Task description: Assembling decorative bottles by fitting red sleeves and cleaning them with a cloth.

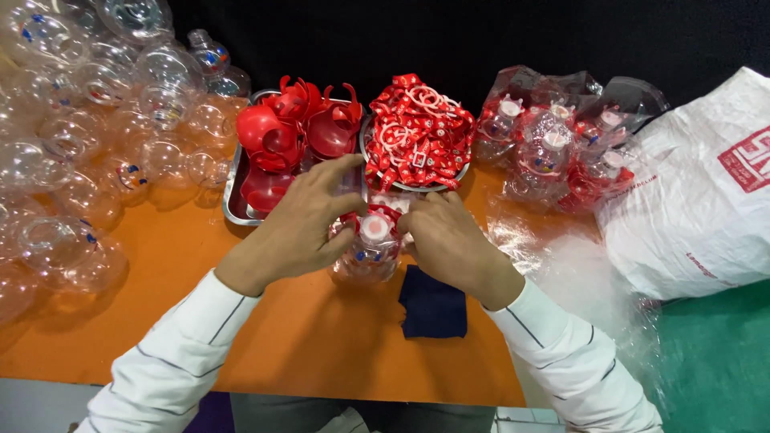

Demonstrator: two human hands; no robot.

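Head view: a clear bottle [367, 250] is gripped by both hands, left [301, 224] and right [449, 240], fingers clenched around it; judged light, thin-walled, slippery, best held near its cap.

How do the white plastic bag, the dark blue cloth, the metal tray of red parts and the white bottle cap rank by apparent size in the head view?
1. white plastic bag
2. metal tray
3. dark blue cloth
4. white bottle cap

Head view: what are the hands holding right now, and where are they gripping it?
Both the left hand and right hand grip a clear plastic bottle by its upper sides, near the white cap.
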